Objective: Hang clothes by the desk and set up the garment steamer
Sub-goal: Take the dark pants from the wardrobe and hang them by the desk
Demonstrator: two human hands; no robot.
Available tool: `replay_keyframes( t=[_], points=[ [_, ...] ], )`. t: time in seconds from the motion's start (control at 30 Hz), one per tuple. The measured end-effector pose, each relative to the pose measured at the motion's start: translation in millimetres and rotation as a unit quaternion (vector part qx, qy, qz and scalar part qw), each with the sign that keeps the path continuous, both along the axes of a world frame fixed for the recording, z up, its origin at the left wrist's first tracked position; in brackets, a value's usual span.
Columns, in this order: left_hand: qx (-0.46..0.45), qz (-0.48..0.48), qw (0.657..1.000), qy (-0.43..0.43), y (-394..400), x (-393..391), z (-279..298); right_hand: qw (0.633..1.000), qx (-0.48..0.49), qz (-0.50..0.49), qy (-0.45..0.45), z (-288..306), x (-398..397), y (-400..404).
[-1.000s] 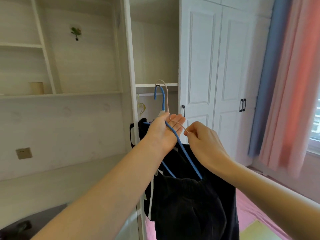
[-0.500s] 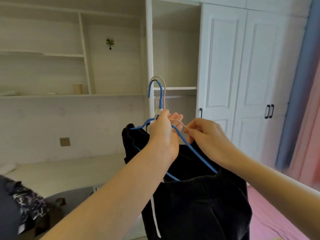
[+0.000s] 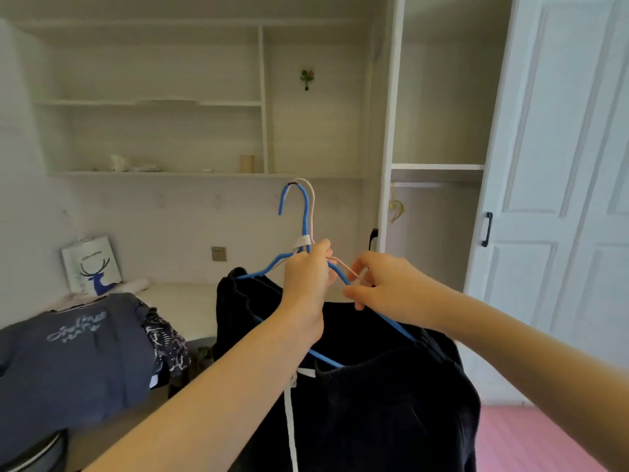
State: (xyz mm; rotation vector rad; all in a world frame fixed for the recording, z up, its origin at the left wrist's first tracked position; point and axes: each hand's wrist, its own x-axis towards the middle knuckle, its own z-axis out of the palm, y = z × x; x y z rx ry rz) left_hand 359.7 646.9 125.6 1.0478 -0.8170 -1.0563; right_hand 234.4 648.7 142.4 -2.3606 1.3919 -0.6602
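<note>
In the head view, the left hand gripped the neck of a blue wire hanger carrying a black drawstring garment, held above the white desk; the right hand pinched a pale pink wire hanger. Nothing looked hung yet, and no steamer was visible

A pale white desk at left carries a heaped navy printed T-shirt and, far left, a deer-print bag.
</note>
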Motion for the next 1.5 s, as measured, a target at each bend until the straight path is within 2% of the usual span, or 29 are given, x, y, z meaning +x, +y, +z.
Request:
replay_keyframes(
  t=[0.13, 0.3, 0.4, 0.5, 0.57, 0.67, 0.77, 0.9, 1.0, 1.03, 1.1, 1.13, 1.2, 1.27, 1.37, 1.5],
  points=[
    [0.002, 0.035, 0.999, -0.020, -8, 44, -10, 1.000, -0.012, 0.017, 0.022, -10, 44, -20],
    [-0.005, 0.058, 0.996, -0.067, -18, 107, -10, 0.969, -0.199, 0.036, 0.140, -34, 111, -58],
    [-0.017, 0.056, 0.993, -0.104, -25, 150, -7, 0.960, -0.238, 0.047, 0.139, -42, 153, -78],
    [-0.028, 0.067, 0.990, -0.121, -35, 193, -5, 0.958, -0.264, 0.063, 0.093, -46, 196, -93],
    [-0.032, 0.069, 0.990, -0.117, -40, 220, -6, 0.967, -0.241, 0.075, 0.034, -48, 225, -103],
    [-0.029, 0.058, 0.990, -0.123, -50, 263, -11, 0.985, -0.110, 0.096, -0.088, -47, 270, -123],
    [-0.012, 0.029, 0.991, -0.127, -58, 305, -16, 0.978, -0.013, 0.111, -0.177, -50, 308, -141],
    [0.010, -0.028, 0.990, -0.137, -63, 358, -19, 0.969, 0.019, 0.127, -0.210, -55, 352, -157],
    [0.013, -0.039, 0.979, -0.200, -65, 394, -23, 0.965, 0.018, 0.137, -0.222, -55, 382, -172],
    [0.005, -0.024, 0.975, -0.221, -64, 405, -23, 0.965, 0.019, 0.139, -0.223, -55, 391, -179],
    [-0.039, 0.073, 0.972, -0.220, -63, 427, -23, 0.963, 0.026, 0.143, -0.227, -53, 406, -193],
    [-0.069, 0.147, 0.966, -0.203, -64, 440, -24, 0.961, 0.030, 0.146, -0.232, -53, 412, -200],
    [-0.106, 0.276, 0.931, -0.214, -71, 472, -30, 0.958, 0.035, 0.150, -0.242, -51, 424, -215],
    [-0.090, 0.338, 0.885, -0.307, -83, 504, -40, 0.957, 0.033, 0.151, -0.247, -50, 436, -231],
    [-0.022, 0.305, 0.835, -0.458, -103, 546, -56, 0.952, 0.045, 0.162, -0.255, -51, 455, -257],
    [0.018, 0.230, 0.809, -0.541, -130, 579, -65, 0.948, 0.071, 0.179, -0.253, -52, 478, -295]
  ],
)
